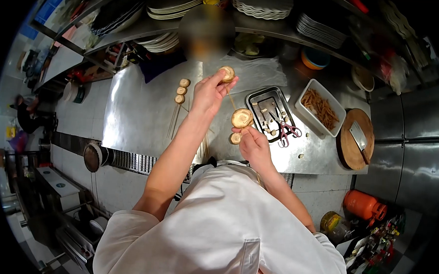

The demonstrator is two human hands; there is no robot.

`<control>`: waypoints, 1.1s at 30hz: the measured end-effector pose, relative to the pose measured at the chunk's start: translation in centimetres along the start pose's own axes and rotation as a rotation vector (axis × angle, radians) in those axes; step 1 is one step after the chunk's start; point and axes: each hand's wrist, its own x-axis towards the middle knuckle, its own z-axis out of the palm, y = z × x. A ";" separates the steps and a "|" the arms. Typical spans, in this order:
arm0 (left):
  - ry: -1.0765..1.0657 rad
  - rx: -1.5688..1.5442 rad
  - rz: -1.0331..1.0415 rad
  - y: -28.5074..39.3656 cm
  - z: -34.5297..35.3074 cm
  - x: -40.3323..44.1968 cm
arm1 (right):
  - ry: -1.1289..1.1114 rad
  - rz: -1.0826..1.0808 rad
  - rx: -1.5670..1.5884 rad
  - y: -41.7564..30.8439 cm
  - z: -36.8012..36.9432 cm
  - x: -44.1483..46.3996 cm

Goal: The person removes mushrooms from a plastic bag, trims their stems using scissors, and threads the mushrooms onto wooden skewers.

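Note:
My left hand point(209, 95) is raised over the steel table, fingers closed round a mushroom cap point(227, 74). Lower and to the right, my right hand point(255, 149) grips a mushroom skewer. One large mushroom cap point(242, 118) on it faces up, and a smaller mushroom point(235, 138) shows beside my fingers. A thin stick point(232, 101) rises from the large cap towards my left hand; whether its tip enters the upper cap I cannot tell. On the table to the left lies a finished-looking skewer with three mushrooms point(181, 91).
Bare sticks point(205, 147) lie by the table's front edge. Right of my hands are a black tray point(250, 100) with mushroom stems, scissors point(289, 130), a white tub point(304, 113) of brown strips, and a round board point(348, 155) with a cleaver point(357, 135). Plates point(262, 4) fill the shelf above.

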 end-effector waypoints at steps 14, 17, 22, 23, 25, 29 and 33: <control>0.055 -0.091 0.055 -0.6 1.3 -0.5 | 0.026 -0.018 0.010 -0.1 0.3 -0.3; 0.066 -0.082 0.070 -0.6 1.6 -0.8 | 0.026 -0.035 0.005 -0.1 0.4 -0.3; 0.052 -0.092 0.090 -1.3 1.8 -1.5 | 0.039 -0.055 0.019 -0.2 0.5 -0.2; 0.045 -0.105 0.083 -1.5 1.8 -1.6 | 0.041 -0.057 0.019 -0.2 0.4 -0.1; 0.036 -0.119 0.072 -1.6 2.1 -1.7 | 0.046 -0.078 -0.030 0.0 0.3 0.0; 0.046 -0.115 0.031 -1.4 2.2 -1.8 | 0.071 -0.116 -0.085 0.3 0.5 0.2; 0.029 -0.120 0.068 -1.5 2.4 -1.5 | 0.080 -0.117 -0.096 -0.4 0.7 0.1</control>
